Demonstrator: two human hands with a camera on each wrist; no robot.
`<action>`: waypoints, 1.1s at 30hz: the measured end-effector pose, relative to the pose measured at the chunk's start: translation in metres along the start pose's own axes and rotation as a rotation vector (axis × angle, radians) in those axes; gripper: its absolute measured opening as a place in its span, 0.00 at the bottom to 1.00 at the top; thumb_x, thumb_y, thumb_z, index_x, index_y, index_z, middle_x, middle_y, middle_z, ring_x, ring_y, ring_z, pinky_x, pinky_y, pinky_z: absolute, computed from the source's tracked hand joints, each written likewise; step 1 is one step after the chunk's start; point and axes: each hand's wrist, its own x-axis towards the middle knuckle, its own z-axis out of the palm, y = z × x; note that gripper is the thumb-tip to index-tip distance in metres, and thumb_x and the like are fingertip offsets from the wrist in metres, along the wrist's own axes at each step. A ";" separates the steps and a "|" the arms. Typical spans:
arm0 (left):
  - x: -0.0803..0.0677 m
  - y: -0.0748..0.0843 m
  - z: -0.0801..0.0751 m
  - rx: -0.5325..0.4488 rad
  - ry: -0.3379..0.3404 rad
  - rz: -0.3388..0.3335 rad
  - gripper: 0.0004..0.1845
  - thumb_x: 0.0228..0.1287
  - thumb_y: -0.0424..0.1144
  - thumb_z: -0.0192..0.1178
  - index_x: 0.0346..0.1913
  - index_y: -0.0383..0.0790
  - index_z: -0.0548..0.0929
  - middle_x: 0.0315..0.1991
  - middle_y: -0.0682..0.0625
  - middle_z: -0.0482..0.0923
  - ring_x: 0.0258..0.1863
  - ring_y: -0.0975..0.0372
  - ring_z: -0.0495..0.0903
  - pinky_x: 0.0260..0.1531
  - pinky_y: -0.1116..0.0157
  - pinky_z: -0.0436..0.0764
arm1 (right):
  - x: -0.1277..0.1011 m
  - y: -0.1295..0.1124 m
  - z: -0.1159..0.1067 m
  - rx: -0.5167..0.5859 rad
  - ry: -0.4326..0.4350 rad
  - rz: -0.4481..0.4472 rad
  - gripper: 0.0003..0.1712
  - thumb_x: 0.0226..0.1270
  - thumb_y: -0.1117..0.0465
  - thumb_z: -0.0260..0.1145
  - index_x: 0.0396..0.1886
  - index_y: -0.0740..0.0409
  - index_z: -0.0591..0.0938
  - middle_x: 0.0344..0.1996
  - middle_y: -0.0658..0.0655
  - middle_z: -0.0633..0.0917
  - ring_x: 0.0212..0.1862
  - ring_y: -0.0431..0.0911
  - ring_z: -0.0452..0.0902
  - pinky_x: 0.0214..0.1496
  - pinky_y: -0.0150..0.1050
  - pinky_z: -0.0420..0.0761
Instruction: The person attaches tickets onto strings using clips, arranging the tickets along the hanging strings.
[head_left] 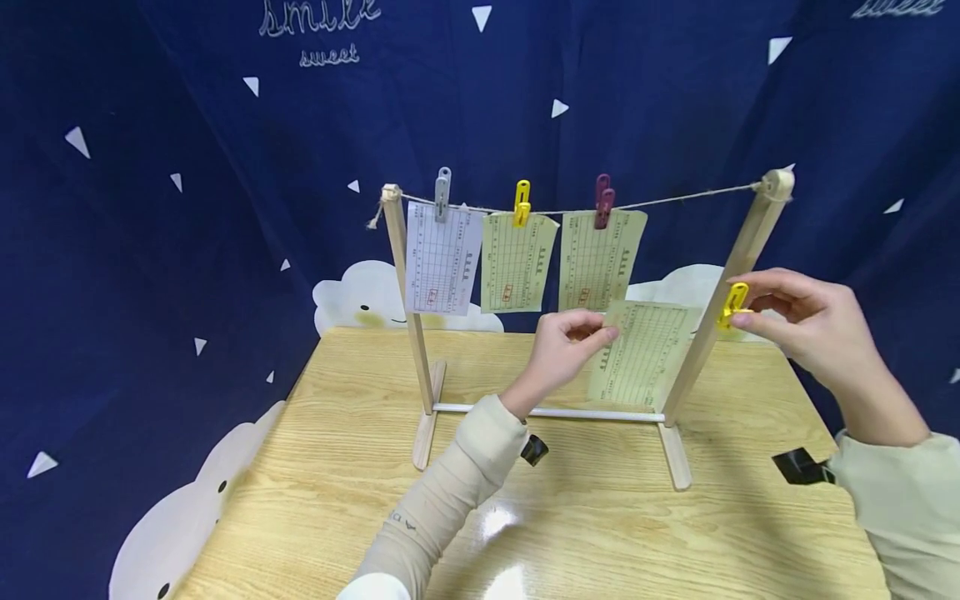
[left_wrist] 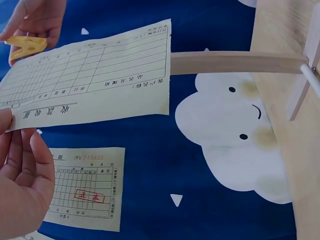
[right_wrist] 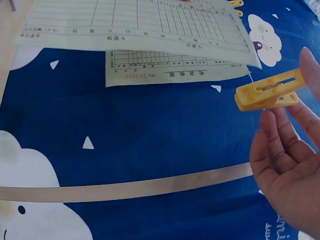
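My left hand [head_left: 564, 346] pinches a pale green receipt slip [head_left: 647, 354] by its left edge, below the string and in front of the rack's right half. Between thumb and fingers of my right hand [head_left: 817, 325] is a yellow clothespin [head_left: 734, 305], just right of the right post. In the right wrist view the clothespin [right_wrist: 267, 92] is apart from the paper. Three slips hang from the string [head_left: 690, 197]: a white one [head_left: 444, 267] under a grey clothespin [head_left: 442, 194], a green one [head_left: 517, 267] under a yellow clothespin [head_left: 522, 204], another green one [head_left: 600, 258] under a dark red clothespin [head_left: 603, 202].
A wooden rack stands on the wood-grain table [head_left: 337, 467], with a left post [head_left: 408, 308], a right post [head_left: 738, 242] and a white crossbar [head_left: 555, 412] low down. Behind hangs a dark blue curtain [head_left: 225, 208] with white triangles and clouds.
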 end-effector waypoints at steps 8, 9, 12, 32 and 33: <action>0.010 0.009 0.000 0.032 -0.016 -0.009 0.06 0.56 0.27 0.60 0.33 0.23 0.82 0.30 0.36 0.81 0.22 0.69 0.74 0.25 0.75 0.75 | 0.014 -0.011 -0.001 -0.049 -0.008 -0.069 0.20 0.42 0.83 0.67 0.39 0.70 0.80 0.31 0.44 0.81 0.30 0.39 0.71 0.33 0.20 0.70; 0.012 0.009 0.000 0.031 -0.017 -0.015 0.06 0.56 0.27 0.60 0.33 0.23 0.82 0.30 0.36 0.81 0.22 0.69 0.74 0.25 0.75 0.75 | 0.016 -0.013 -0.001 -0.055 -0.007 -0.073 0.20 0.43 0.83 0.67 0.40 0.70 0.80 0.31 0.44 0.81 0.30 0.38 0.71 0.34 0.20 0.70; 0.017 0.005 0.002 0.032 -0.013 -0.022 0.07 0.56 0.28 0.60 0.34 0.24 0.81 0.30 0.37 0.81 0.22 0.68 0.75 0.24 0.76 0.74 | 0.021 -0.017 -0.002 -0.074 0.005 -0.077 0.19 0.43 0.82 0.67 0.39 0.69 0.80 0.31 0.43 0.81 0.30 0.38 0.71 0.33 0.20 0.70; 0.046 -0.005 0.010 -0.001 0.027 -0.050 0.08 0.57 0.32 0.61 0.37 0.28 0.82 0.31 0.42 0.82 0.25 0.70 0.75 0.29 0.74 0.76 | 0.052 -0.029 -0.021 0.031 0.106 -0.061 0.18 0.46 0.83 0.65 0.41 0.71 0.80 0.32 0.48 0.82 0.28 0.38 0.74 0.35 0.19 0.74; 0.049 -0.009 0.012 -0.010 0.030 -0.042 0.08 0.57 0.32 0.61 0.37 0.29 0.82 0.30 0.43 0.82 0.25 0.70 0.75 0.28 0.73 0.76 | 0.053 -0.030 -0.022 0.013 0.114 -0.059 0.19 0.47 0.82 0.65 0.41 0.71 0.80 0.33 0.48 0.82 0.28 0.38 0.74 0.36 0.19 0.74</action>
